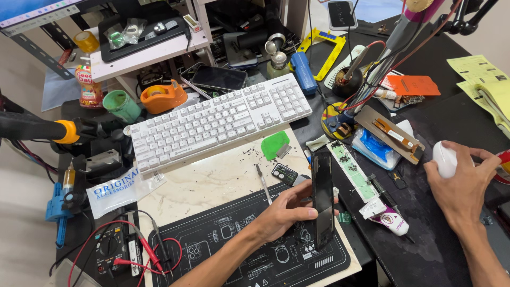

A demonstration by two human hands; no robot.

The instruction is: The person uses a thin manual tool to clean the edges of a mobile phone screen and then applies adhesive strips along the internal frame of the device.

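White keyboard (220, 119) sits far left on the bench (425, 255). Left hand (284, 212), fingers clamped round the black phone (322, 199), edge-up over the dark mat (239, 250). Right hand (461, 183), fingers cupping the white mouse (444, 158).

A white keyboard (220, 119) sits beside an orange tape dispenser (162, 96).

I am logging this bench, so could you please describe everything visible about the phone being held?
The phone is a slim, dark, glossy slab, held on edge over the black repair mat. The left hand grips it, thumb on the near face. It looks intact from here; its far face is hidden.
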